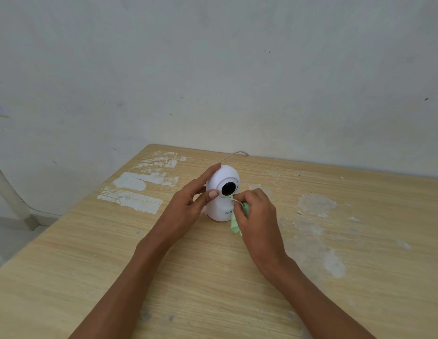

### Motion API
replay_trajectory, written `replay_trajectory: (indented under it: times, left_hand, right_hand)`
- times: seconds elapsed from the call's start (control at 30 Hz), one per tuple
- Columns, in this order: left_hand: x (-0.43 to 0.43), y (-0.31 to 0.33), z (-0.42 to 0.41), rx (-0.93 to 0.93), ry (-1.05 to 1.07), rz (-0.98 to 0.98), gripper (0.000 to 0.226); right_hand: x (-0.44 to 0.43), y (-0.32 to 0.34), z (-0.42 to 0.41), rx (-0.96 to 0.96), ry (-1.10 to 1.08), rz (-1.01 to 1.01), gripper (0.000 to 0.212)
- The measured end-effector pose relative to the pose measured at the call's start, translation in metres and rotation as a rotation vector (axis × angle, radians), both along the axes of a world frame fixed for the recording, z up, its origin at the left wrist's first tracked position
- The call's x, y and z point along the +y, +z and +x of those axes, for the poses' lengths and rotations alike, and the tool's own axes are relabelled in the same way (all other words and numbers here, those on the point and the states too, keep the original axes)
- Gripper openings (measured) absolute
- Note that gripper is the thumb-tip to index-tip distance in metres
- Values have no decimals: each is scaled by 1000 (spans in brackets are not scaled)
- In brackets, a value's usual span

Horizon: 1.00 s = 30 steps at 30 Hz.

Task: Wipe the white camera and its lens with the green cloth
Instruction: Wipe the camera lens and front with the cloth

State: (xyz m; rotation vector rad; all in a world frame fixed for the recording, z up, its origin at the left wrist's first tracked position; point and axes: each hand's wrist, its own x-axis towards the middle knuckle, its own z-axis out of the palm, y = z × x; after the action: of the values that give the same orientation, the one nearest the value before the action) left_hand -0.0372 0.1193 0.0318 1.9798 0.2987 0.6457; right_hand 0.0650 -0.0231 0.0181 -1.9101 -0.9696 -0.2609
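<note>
The white camera (219, 204) stands upright on the wooden table (213, 277), its round black lens (228, 188) facing me. My left hand (188, 201) holds the camera's domed head from the left, fingers over the top and thumb on the front beside the lens. My right hand (255, 214) pinches the light green cloth (235, 222) against the camera's front just below the lens. Most of the cloth hangs crumpled under my fingers, down to the table.
A thin grey cable (233, 154) runs from behind the camera to the table's far edge by the wall (213, 69). White paint patches (137, 189) mark the table at left, scuffed patches (315, 204) at right. The table's left edge drops to the floor.
</note>
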Motion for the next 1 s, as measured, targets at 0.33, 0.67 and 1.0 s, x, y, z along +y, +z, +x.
replay_trajectory:
  times: [0.33, 0.67, 1.0]
  left_hand:
    - [5, -8, 2, -18, -52, -60, 51]
    - [6, -7, 2, -33, -50, -75, 51]
    - [6, -6, 1, -23, -37, -57, 52]
  right_hand:
    - [0, -2, -5, -74, 51, 6, 8]
    - [-1, -3, -1, -180, 90, -11, 7]
    - [-10, 8, -5, -322, 129, -35, 12]
